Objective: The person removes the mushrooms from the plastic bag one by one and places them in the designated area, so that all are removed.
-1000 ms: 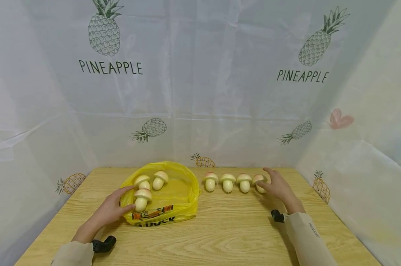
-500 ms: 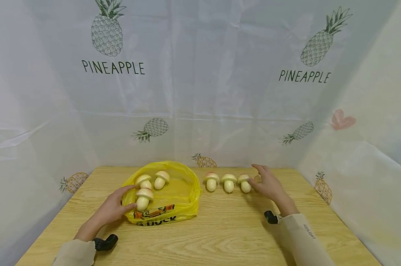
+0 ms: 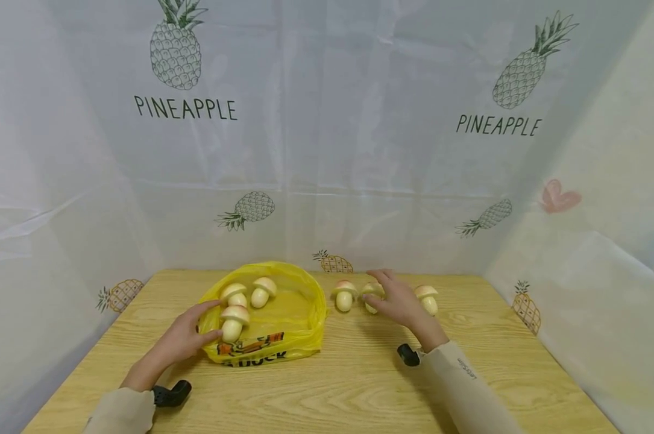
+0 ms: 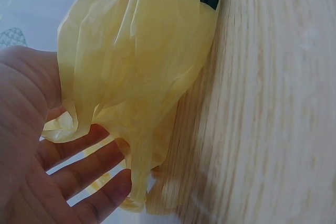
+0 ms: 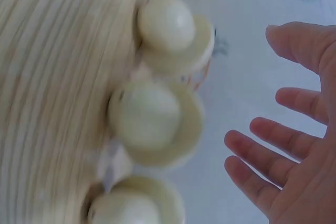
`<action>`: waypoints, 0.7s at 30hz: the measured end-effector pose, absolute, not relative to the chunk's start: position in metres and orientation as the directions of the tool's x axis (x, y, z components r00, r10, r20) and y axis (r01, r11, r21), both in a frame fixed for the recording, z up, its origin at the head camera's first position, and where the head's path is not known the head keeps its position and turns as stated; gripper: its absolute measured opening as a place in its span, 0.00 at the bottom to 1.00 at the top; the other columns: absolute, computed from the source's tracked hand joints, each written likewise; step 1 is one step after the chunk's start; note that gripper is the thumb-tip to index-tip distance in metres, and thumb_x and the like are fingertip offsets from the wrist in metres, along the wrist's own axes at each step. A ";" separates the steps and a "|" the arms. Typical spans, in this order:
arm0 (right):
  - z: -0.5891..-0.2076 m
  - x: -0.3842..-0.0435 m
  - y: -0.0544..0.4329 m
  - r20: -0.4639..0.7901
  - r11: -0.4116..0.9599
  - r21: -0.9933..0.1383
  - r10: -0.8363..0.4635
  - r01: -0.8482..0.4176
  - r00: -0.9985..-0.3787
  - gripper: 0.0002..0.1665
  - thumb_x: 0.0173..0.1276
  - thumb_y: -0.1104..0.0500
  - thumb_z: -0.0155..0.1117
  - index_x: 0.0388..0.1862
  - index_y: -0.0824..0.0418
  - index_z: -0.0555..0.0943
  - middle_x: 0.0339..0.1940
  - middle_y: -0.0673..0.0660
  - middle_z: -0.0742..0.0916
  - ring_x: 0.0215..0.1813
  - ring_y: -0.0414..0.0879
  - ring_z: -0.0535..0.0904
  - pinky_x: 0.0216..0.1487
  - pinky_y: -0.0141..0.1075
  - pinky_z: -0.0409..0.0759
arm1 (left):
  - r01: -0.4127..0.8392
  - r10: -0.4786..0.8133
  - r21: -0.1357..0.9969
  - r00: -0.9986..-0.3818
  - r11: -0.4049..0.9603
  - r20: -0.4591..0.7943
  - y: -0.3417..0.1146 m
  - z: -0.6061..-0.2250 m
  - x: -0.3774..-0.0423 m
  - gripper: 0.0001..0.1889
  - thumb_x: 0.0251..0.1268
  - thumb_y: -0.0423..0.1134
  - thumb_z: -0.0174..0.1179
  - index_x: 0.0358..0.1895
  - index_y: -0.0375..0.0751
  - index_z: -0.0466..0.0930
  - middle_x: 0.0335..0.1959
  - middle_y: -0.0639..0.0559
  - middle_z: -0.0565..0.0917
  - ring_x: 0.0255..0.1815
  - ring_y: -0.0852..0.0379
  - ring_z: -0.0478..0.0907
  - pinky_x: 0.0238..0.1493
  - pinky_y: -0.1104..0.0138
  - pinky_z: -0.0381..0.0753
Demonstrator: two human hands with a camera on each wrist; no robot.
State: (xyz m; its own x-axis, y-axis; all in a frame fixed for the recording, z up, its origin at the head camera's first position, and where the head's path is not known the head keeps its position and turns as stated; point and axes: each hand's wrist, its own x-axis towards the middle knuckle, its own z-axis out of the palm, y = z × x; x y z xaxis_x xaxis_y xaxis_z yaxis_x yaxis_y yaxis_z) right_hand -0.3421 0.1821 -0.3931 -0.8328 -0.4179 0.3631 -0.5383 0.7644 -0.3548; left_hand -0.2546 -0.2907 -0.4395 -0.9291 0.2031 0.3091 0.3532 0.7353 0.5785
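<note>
My left hand (image 3: 180,337) is at the left rim of a yellow plastic bag (image 3: 299,343), its thumb and fingers spread against the film. From the left wrist, the bag (image 4: 142,40) drapes across the fingers (image 4: 92,166), which are parted. Three pale mushrooms with rounded caps lie inside, the nearest mushroom (image 3: 232,323) close to my thumb. My right hand (image 3: 402,304) hovers at a row of similar mushrooms, overlapping one mushroom (image 3: 371,290) and hiding part of the row. In the right wrist view, this hand (image 5: 294,145) is empty, fingers apart, beside a mushroom (image 5: 149,116).
One mushroom (image 3: 344,296) stands at the row's left end, near the bag, and another mushroom (image 3: 427,299) at its right end. The wooden table (image 3: 327,398) meets a pineapple-printed curtain (image 3: 327,150) at the back and sides. A black wrist device sits on each arm.
My right hand has moved leftward along the row, uncovering the rightmost mushroom and now overlapping one further left. My left hand has stayed at the bag, and the mushrooms stay in place.
</note>
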 end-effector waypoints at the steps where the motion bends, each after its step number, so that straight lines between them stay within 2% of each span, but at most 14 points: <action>1: -0.393 -0.342 0.176 0.369 0.757 -0.350 -0.429 -0.551 -0.824 0.36 0.67 0.44 0.62 0.71 0.51 0.66 0.67 0.58 0.71 0.57 0.58 0.76 0.50 0.56 0.77 | 0.351 0.202 0.578 -0.930 0.737 0.307 -0.291 -0.439 -0.255 0.34 0.61 0.44 0.66 0.68 0.35 0.65 0.64 0.33 0.69 0.64 0.29 0.63 0.56 0.36 0.65; 10: -0.387 -0.340 0.124 0.356 0.711 -0.318 -0.524 -0.627 -0.774 0.36 0.68 0.42 0.61 0.71 0.49 0.65 0.66 0.56 0.72 0.56 0.55 0.77 0.52 0.51 0.77 | 0.339 0.198 0.587 -0.935 0.735 0.293 -0.291 -0.438 -0.253 0.35 0.61 0.45 0.66 0.68 0.36 0.65 0.65 0.33 0.68 0.64 0.29 0.62 0.56 0.35 0.65; 21: -0.391 -0.334 0.068 0.370 0.637 -0.218 -0.647 -0.740 -0.666 0.34 0.68 0.41 0.59 0.69 0.52 0.68 0.66 0.53 0.73 0.63 0.50 0.72 0.59 0.47 0.74 | 0.344 0.195 0.581 -0.932 0.738 0.304 -0.293 -0.443 -0.255 0.36 0.61 0.49 0.66 0.69 0.37 0.65 0.65 0.35 0.69 0.65 0.30 0.63 0.57 0.36 0.66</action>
State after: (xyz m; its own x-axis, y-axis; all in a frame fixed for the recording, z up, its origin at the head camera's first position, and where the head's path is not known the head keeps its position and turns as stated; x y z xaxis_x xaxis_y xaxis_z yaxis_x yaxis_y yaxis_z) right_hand -0.3343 0.0679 -0.3912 -0.6661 -0.6475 0.3703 -0.7398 0.6366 -0.2177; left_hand -0.2552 -0.2926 -0.4426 -0.9324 0.1946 0.3045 0.3437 0.7381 0.5807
